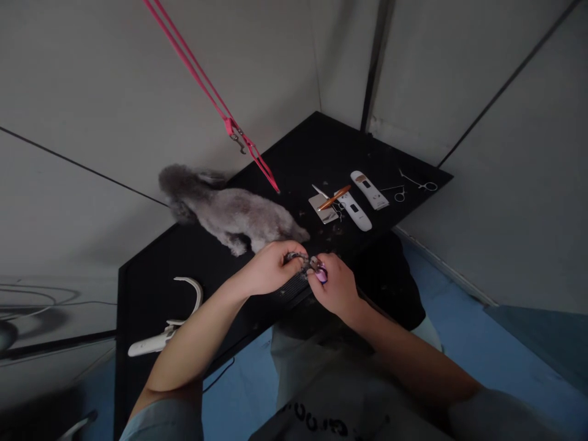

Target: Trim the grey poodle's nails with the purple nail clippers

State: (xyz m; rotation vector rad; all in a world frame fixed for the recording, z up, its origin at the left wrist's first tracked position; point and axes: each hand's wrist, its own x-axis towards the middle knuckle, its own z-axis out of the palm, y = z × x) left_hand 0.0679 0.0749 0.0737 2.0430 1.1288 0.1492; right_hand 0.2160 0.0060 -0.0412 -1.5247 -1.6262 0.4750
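A grey, short-clipped dog (243, 211) stands on the black table (151, 282), its head end at the far left and its rear nearest my hands. My left hand (274, 264) is closed around one of its paws (301, 260), mostly hidden by my fingers. In my closed right hand (336, 285) is a pair of nail clippers (320, 272) with pink-purple handles. The clippers' metal head meets the paw between my two hands; whether a nail sits inside the jaws is too small to make out.
Two white clippers (356, 211), a comb (335, 198) with an orange-brown handle, and scissors (429, 185) lie at the right. A pink leash loop (252, 147) hangs above the dog. A white curved-arm device (154, 344) rests by my left forearm. Walls stand behind the table.
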